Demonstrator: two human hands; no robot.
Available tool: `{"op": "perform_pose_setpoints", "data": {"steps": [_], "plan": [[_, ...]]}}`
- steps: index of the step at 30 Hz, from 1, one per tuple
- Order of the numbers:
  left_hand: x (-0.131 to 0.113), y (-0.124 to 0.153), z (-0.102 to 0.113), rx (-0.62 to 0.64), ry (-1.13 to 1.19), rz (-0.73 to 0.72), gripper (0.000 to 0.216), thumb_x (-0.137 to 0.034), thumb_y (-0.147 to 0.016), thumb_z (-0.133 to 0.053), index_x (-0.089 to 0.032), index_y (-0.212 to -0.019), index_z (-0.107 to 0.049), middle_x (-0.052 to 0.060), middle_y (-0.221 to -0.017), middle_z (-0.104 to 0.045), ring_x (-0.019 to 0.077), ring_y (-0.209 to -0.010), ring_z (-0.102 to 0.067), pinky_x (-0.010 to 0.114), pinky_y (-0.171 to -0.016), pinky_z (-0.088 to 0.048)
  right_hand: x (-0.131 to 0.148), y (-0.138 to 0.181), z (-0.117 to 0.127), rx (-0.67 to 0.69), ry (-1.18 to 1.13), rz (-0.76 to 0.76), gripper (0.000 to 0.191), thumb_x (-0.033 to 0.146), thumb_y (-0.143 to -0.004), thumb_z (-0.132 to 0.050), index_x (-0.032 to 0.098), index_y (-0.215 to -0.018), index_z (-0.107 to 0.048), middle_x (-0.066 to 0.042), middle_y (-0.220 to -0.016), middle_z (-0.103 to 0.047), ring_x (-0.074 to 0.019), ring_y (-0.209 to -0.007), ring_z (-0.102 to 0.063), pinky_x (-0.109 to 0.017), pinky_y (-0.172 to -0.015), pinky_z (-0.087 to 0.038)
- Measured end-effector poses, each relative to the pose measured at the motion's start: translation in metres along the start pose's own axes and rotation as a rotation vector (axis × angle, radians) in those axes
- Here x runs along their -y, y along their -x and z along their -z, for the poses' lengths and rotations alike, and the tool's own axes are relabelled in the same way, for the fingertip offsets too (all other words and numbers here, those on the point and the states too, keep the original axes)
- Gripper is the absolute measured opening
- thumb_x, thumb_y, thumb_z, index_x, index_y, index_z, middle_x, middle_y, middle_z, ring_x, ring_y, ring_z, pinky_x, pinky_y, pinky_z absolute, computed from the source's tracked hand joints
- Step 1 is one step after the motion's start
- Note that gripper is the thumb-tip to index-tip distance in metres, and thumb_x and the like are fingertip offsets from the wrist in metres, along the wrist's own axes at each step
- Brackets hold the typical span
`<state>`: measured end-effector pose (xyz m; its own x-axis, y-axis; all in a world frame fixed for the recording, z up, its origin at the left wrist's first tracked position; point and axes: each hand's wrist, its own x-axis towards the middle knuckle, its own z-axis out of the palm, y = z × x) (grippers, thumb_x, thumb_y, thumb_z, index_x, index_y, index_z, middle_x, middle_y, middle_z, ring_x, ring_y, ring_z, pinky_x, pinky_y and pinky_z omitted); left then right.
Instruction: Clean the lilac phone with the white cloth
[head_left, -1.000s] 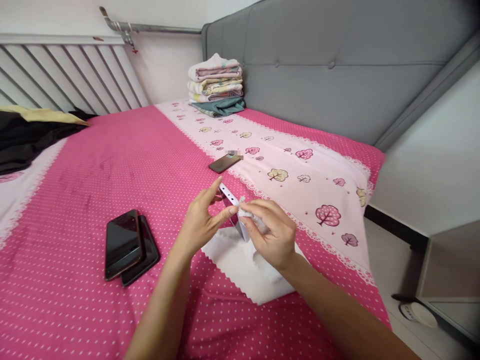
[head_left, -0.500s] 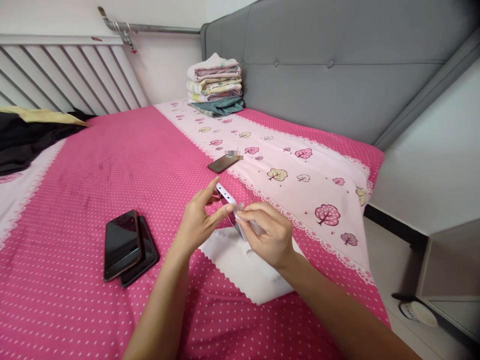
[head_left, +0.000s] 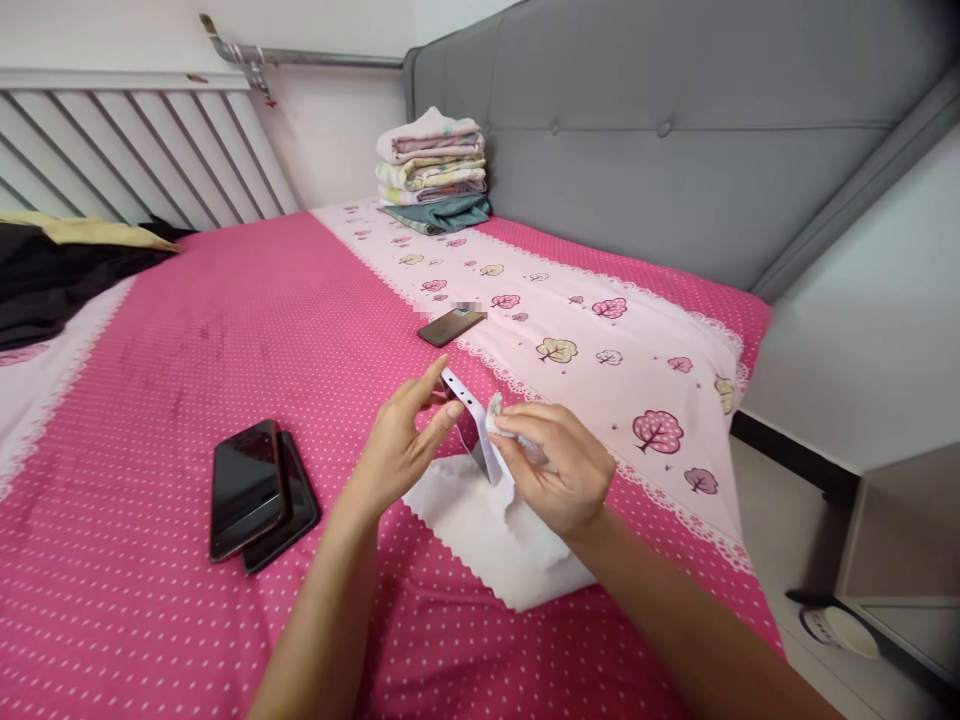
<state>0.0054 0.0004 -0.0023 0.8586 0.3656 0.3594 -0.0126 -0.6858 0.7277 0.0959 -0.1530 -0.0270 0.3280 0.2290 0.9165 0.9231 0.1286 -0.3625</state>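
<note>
My left hand [head_left: 401,430] is closed around a phone [head_left: 471,408] with a pale lilac edge that has several small dark holes. The phone is tilted, its dark face turned to the left and its lower end just above a white cloth [head_left: 487,545] with a zigzag edge. Pinched in my right hand [head_left: 559,460] is a bunched part of that cloth, a little to the right of the phone's edge. The rest of the cloth drapes down onto the pink dotted bedspread [head_left: 300,350]. Some of the left fingers are hidden behind the phone.
Two dark phones [head_left: 251,490] lie overlapping at left. Another phone [head_left: 452,325] rests beyond my hands. Folded fabrics [head_left: 431,170] are stacked by the grey headboard [head_left: 637,130]. Dark clothing [head_left: 67,280] lies at far left, near a radiator [head_left: 135,150]. A white tub [head_left: 840,632] is on the floor at right.
My right hand has drawn back slightly to the right, parting the bunched cloth from the phone's edge. The left hand and phone have shifted only a little.
</note>
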Motion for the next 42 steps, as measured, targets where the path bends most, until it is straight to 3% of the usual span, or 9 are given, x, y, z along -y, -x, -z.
{"op": "perform_pose_setpoints", "data": {"steps": [7, 24, 33, 42], "plan": [[0.0001, 0.0007, -0.0039, -0.022, -0.052, -0.032, 0.054, -0.046, -0.089, -0.051, -0.026, -0.138, -0.041, 0.007, -0.105, -0.061, 0.0218, -0.097, -0.058, 0.040, -0.090, -0.045, -0.0001, -0.0008, -0.0011, 0.049, 0.034, 0.055, 0.025, 0.009, -0.080, -0.063, 0.024, -0.100, -0.067, -0.004, -0.089, -0.069, -0.0156, -0.081, -0.066, -0.028, -0.071, -0.058], [0.0058, -0.0010, -0.0016, -0.046, -0.036, 0.024, 0.058, -0.050, -0.088, -0.048, -0.017, -0.136, -0.043, 0.010, -0.107, -0.062, 0.0221, -0.098, -0.059, 0.039, -0.089, -0.046, -0.0044, 0.0058, -0.0062, 0.157, 0.026, -0.042, 0.014, 0.010, -0.080, -0.058, 0.020, -0.085, -0.066, -0.004, -0.081, -0.067, -0.0141, -0.075, -0.064, -0.026, -0.068, -0.054], [0.0049, -0.0021, -0.0005, -0.052, -0.038, 0.014, 0.078, -0.062, -0.075, -0.061, -0.017, -0.136, -0.043, 0.010, -0.104, -0.063, 0.0234, -0.092, -0.060, 0.041, -0.085, -0.048, -0.0028, 0.0062, -0.0074, 0.165, 0.037, -0.054, 0.014, 0.006, -0.076, -0.058, 0.018, -0.080, -0.064, -0.004, -0.076, -0.066, -0.0138, -0.069, -0.062, -0.026, -0.064, -0.052], [0.0062, -0.0023, -0.0023, -0.096, 0.036, 0.147, 0.083, -0.060, -0.068, -0.069, -0.016, -0.134, -0.045, 0.010, -0.100, -0.066, 0.0249, -0.094, -0.062, 0.043, -0.086, -0.049, -0.0073, 0.0031, -0.0042, 0.067, 0.058, -0.161, 0.011, 0.011, -0.077, -0.058, 0.020, -0.080, -0.063, -0.003, -0.077, -0.063, -0.0146, -0.072, -0.062, -0.027, -0.066, -0.054]]}}
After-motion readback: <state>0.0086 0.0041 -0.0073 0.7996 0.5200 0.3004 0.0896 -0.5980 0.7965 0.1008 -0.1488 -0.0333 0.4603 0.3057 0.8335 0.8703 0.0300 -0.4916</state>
